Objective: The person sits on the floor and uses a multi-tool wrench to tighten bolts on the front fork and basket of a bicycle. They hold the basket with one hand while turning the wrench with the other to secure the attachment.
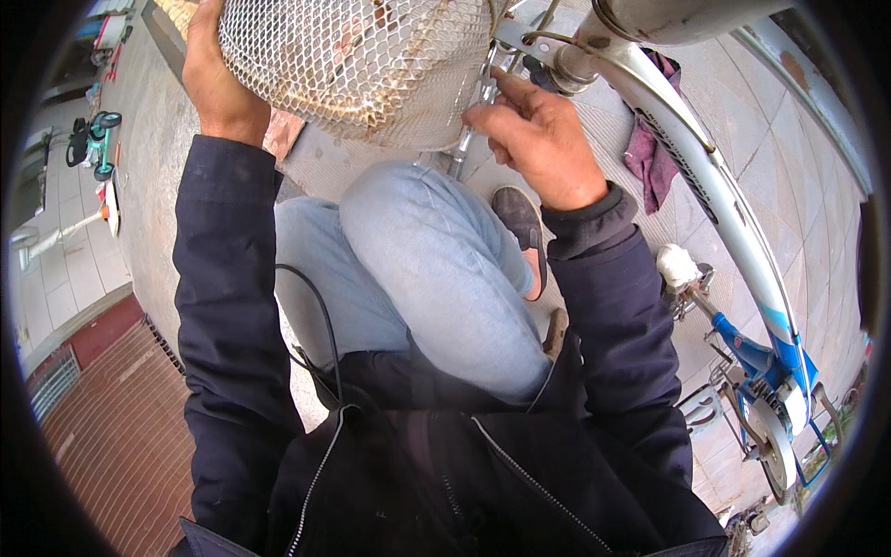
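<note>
A rusty white wire-mesh bicycle basket (362,66) fills the top middle of the view, above my bent knees. My left hand (221,94) grips its left side, with the fingertips cut off by the upper edge of the picture. At the basket's right side, my right hand (539,136) has thumb and index finger on a narrow shiny metal bar (483,90); whether this is a tool or a basket stay is unclear. A metal bracket (525,40) joins the bar's upper area to the bicycle's head tube. The white and blue bicycle frame (703,163) curves down to the right and bears writing.
A purple cloth (651,167) lies on the tiled pavement beyond the frame. A blue frame part (748,348) and a chainwheel (773,442) are at the lower right. A child's green-framed ride-on (103,146) stands far left. A black cord (324,299) hangs by my left knee.
</note>
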A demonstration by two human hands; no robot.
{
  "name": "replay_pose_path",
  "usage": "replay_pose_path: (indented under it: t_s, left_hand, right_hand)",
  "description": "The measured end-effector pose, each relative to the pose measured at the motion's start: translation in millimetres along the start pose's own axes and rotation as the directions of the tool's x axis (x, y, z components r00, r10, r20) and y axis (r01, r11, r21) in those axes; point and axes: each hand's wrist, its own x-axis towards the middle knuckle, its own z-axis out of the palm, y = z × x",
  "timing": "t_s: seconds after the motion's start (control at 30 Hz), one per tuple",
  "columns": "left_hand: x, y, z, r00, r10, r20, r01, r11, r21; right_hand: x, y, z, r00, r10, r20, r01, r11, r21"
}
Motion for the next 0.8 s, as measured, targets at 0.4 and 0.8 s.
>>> replay_pose_path:
  t_s: [0.4, 0.8]
  left_hand:
    - [4, 4, 0, 0.999, -0.026, -0.025, 0.026, 1.000, 0.009]
    - [0, -1, 18, 0.993, 0.024, -0.120, -0.018, 0.999, 0.049]
  right_hand:
    - [6, -8, -4, 1.000, 0.021, -0.002, -0.021, 0.999, -0.035]
    - [5, 14, -7, 0.994, -0.099, -0.040, 0.093, 0.987, -0.132]
